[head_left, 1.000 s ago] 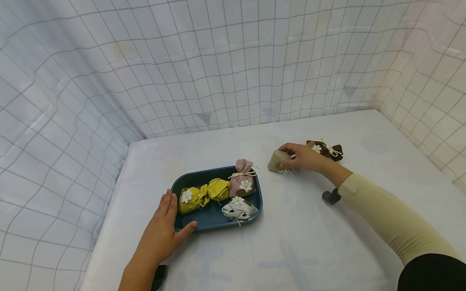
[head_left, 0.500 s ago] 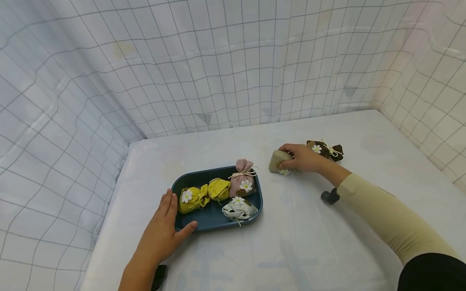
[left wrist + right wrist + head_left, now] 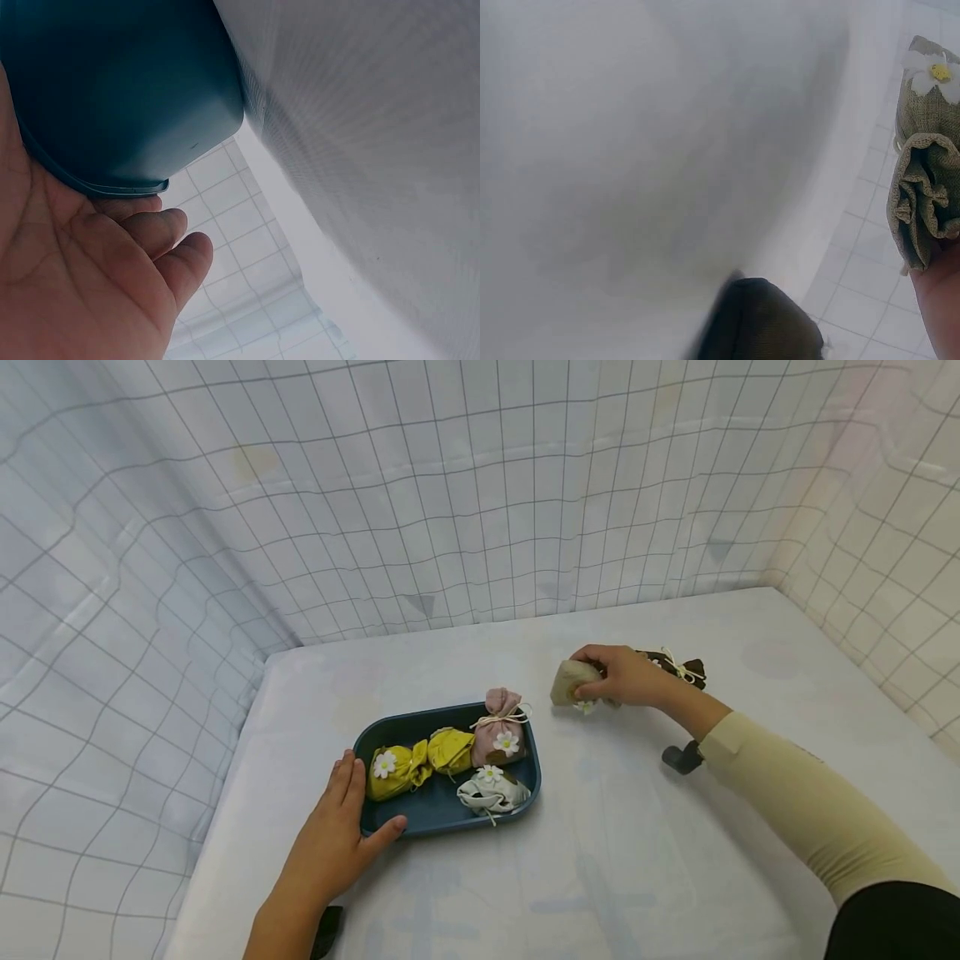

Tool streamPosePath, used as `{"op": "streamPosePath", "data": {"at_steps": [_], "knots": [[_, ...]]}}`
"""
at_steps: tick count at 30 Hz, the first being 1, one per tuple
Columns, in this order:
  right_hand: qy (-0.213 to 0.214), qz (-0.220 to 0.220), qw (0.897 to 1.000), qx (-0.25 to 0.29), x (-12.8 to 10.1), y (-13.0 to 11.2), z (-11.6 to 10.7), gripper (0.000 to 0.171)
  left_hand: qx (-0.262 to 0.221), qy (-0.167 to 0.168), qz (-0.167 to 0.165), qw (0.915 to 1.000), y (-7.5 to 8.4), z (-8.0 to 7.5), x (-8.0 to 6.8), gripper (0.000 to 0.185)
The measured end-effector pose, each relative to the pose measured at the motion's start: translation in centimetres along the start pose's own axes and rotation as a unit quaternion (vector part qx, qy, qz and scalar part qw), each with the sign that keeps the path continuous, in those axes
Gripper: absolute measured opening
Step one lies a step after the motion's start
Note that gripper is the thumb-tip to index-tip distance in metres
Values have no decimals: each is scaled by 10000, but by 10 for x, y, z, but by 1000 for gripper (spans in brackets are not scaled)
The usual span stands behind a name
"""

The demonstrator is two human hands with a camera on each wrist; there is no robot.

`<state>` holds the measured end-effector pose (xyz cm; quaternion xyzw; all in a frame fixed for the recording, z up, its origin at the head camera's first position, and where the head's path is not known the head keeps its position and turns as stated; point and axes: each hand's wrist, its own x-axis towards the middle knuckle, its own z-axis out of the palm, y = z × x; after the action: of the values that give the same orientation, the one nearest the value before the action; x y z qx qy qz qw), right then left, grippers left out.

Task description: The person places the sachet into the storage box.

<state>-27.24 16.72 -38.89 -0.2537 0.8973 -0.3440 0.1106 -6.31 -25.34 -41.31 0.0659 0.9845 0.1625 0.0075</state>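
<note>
My right hand pinches a khaki cloth pouch with a white flower, back right of centre. In the right wrist view the pouch shows its gathered mouth and appears raised from the table. Straight fingers of my left hand rest along the left side of a dark blue tray, thumb at its front rim. The left wrist view shows the tray's outer wall against the palm. In the tray lie two yellow pouches, a pink pouch and a pale grey pouch.
A dark brown pouch tied with cream cord lies behind my right hand, partly covered by it. The white-covered table is bounded by checked curtains at the back and sides.
My right hand has risen slightly with the khaki pouch, which now sits a little higher in the head view. My left hand and the tray have stayed put.
</note>
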Motion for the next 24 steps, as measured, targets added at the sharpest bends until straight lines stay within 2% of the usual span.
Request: {"op": "streamPosePath", "data": {"at_steps": [24], "knots": [[-101, -990, 9947, -252, 7, -47, -18, 43, -6, 88, 87, 9999, 0, -2, -1, 104]]}}
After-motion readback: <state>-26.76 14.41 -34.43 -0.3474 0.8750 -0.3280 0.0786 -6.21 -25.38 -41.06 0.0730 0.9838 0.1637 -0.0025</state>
